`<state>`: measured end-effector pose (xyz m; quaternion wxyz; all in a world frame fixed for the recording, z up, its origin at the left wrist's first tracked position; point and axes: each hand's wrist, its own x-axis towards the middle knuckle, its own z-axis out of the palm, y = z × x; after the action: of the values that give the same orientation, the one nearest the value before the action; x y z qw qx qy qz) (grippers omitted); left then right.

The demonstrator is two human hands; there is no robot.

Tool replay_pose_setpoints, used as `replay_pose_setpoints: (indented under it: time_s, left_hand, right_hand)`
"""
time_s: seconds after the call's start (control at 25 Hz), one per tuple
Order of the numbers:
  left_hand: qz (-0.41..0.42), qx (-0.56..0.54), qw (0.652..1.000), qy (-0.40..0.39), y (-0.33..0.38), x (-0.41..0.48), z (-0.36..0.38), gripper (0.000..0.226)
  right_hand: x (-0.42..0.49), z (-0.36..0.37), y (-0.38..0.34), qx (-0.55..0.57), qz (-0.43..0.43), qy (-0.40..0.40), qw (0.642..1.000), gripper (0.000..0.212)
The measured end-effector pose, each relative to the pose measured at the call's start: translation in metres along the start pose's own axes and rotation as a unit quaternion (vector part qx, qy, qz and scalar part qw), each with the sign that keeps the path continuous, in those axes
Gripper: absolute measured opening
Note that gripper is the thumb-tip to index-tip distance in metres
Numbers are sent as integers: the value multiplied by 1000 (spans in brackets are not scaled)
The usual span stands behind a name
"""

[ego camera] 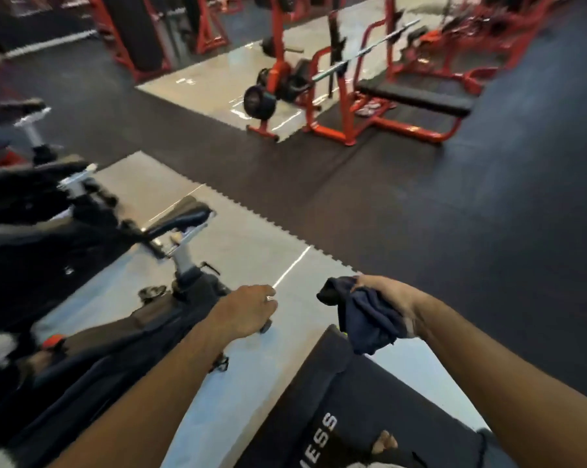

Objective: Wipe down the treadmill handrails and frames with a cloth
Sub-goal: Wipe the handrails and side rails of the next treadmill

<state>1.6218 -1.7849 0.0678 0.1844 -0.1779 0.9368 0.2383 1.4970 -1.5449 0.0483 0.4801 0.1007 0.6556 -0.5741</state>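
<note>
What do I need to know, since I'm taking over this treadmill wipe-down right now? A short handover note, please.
Left grip: fingers curled round a grey-tipped bar, next to an exercise bike. It is unclear which machine the bar belongs to.
Right grip: holds the dark blue cloth, bunched up and hanging over the corner of a dark panel lettered "NESS".
Done: cannot tell; no surface shows signs of wiping.
Left: the cloth is on no rail or frame. Probably bring it to the bar and carry on from there.
</note>
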Motion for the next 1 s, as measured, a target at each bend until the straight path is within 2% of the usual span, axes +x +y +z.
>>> replay_pose_setpoints:
  time_s: [0.16, 0.32, 0.48, 0.6, 0.68, 0.76, 0.84, 1.0]
  left_hand:
    - [81, 36, 996, -14, 122, 85, 2, 42]
    - [145, 68, 986, -43, 229, 147, 7, 43]
    - [191, 120, 971, -83, 312, 216, 5, 43]
    - [227, 149, 958, -90, 369, 281, 3, 43]
    - [263, 164, 946, -94, 417, 328, 5, 42]
    - [300, 180, 930, -115, 467, 371, 12, 38]
    - [341, 207, 906, -140, 520, 407, 23, 31]
    - [408, 242, 865, -163, 629, 464, 64, 33]
  right_hand:
    - [7, -115, -22, -6, 25, 80, 996, 34]
    - [-2, -213, -55, -89, 27, 180, 979, 20]
    - [13, -294, -80, -109, -13, 244, 963, 19]
    - [29, -351, -103, -126, -25, 313, 941, 22]
    - [38, -395, -119, -151, -4, 355, 922, 29]
    - [41, -440, -130, -164, 16, 390, 906, 26]
    - [41, -485, -135, -130, 20, 419, 898, 20]
    - [45, -579, -126, 13, 13, 490, 871, 23]
